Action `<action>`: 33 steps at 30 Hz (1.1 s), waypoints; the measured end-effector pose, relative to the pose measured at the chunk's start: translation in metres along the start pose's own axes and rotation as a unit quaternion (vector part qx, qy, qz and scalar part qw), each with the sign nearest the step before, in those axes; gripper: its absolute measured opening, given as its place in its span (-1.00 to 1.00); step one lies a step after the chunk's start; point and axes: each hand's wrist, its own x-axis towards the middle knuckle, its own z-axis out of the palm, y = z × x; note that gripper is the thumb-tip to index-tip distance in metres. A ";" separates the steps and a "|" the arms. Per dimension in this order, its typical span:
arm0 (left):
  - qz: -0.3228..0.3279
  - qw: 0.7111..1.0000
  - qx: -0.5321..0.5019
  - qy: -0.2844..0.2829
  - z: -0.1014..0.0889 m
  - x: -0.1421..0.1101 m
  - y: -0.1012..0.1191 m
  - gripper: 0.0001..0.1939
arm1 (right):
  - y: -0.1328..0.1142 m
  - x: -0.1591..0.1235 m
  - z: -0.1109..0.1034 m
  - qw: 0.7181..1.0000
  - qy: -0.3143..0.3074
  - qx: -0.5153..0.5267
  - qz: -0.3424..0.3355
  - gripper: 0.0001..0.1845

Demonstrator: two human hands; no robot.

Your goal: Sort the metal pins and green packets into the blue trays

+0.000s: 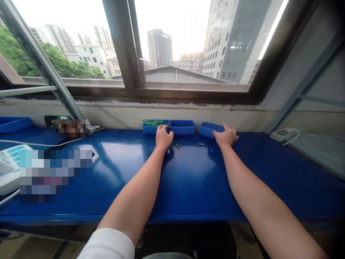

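Note:
Three small blue bins stand in a row along the back of the blue table. The left bin (151, 128) holds green items I cannot make out. Beside it is the middle bin (183, 127), and slightly apart and turned stands the right bin (206, 130). My left hand (164, 138) is closed, fingers curled over the walls where the left and middle bins meet. Gripping the right bin at its right end is my right hand (226, 136), thumb at the front and fingers spread around the far side. Several screw-like pieces (178, 146) lie in front of the middle bin, with another silvery piece (201, 144) farther right.
A power strip (285, 134) with a white cable sits at the right by a metal frame leg. On the left are a white device (16, 167), a blue tray (14, 124) and pixelated items. A window rises behind the table (188, 187).

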 end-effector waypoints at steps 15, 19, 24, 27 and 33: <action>-0.024 0.995 0.089 -0.040 0.003 -0.001 -0.001 -0.69 | 0.023 0.017 0.022 0.995 -0.014 0.063 0.071 -0.43; -0.025 0.994 0.100 -0.036 0.002 -0.002 0.002 -0.68 | 0.014 0.009 0.020 0.997 0.031 0.027 0.065 -0.43; -0.085 0.984 0.151 0.037 0.000 0.000 0.003 -0.60 | -0.002 0.002 0.020 0.998 -0.009 0.034 0.056 -0.39; -0.111 0.983 0.148 0.022 0.001 0.001 0.000 -0.49 | -0.002 0.004 0.023 0.996 -0.029 0.066 0.047 -0.33; -0.113 0.985 0.129 -0.038 0.003 0.003 0.001 -0.43 | 0.018 0.013 0.041 0.975 -0.091 0.194 0.066 -0.14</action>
